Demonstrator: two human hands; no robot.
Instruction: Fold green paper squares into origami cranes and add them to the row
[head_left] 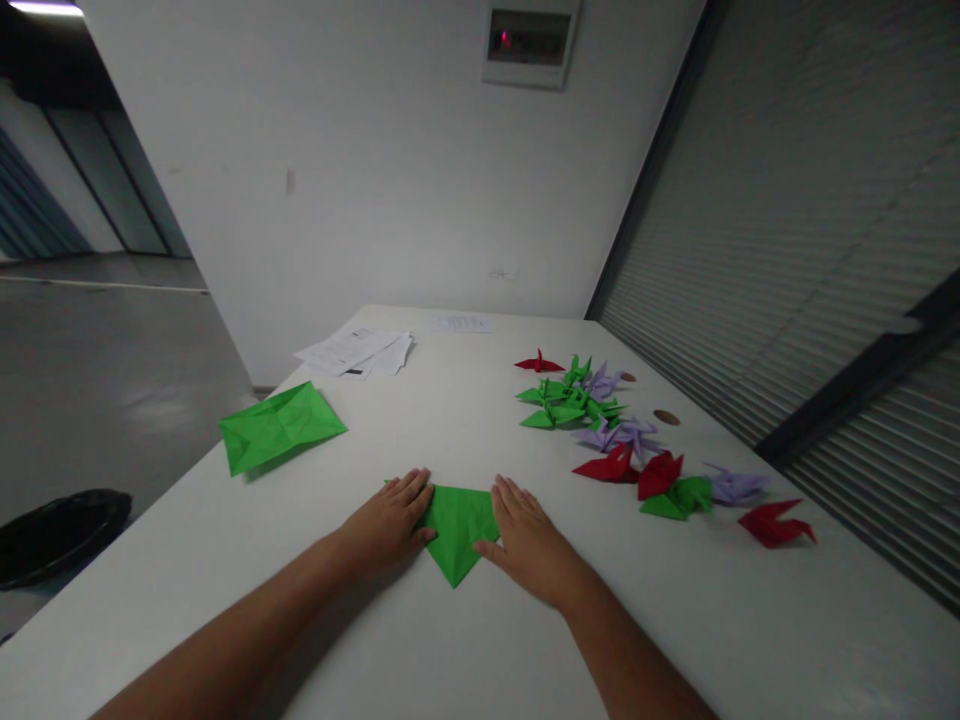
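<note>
Both hands, left hand (390,522) and right hand (527,543), press flat, fingers spread, on the green paper triangle (457,530).

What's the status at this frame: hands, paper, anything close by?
Left hand and right hand flat, pressing the folded green triangle. Finished paper cranes apart on the right, creased green sheet far left. Nothing crowding the hands.
</note>
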